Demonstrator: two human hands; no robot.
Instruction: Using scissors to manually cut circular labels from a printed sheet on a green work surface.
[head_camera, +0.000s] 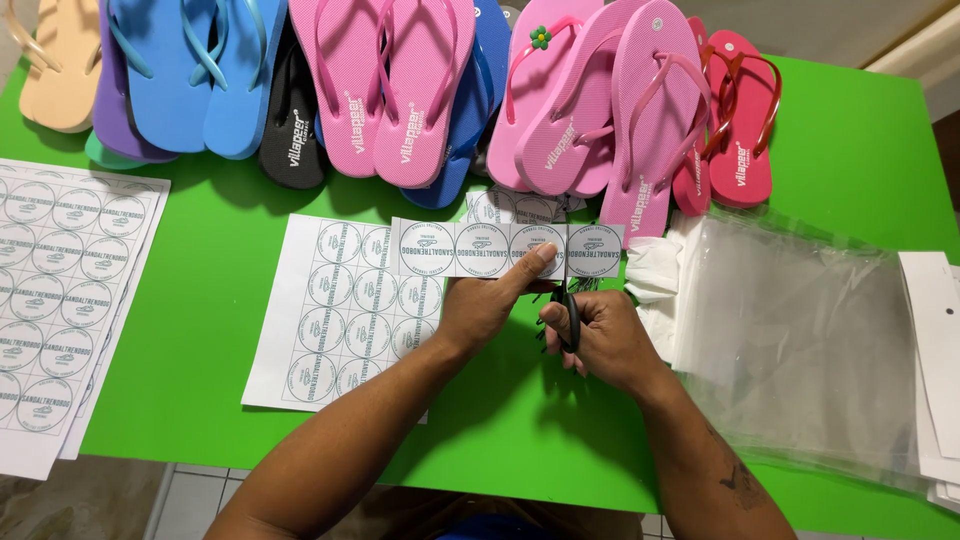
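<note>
Label strip (505, 249): row of round printed labels, centre frame, long axis left–right, held level above green table (200, 330). Left hand (480, 305) pinches its lower edge, thumb on top. Right hand (600, 340) closed around scissors (570, 310), blades pointing up-frame at the strip's right end. Step judged: cutting off the end label; next cut needs the blades aligned between circles. Beyond: label sheet (340, 310), flip-flops (400, 90).

Flip-flops (400, 90) behind label sheet (340, 310); plastic bags (800, 340) right, on table (860, 150).

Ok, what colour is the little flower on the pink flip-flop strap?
Green, with a yellow centre: the small flower charm sits on a pink rubber flip-flop, seen in the head view.
</note>
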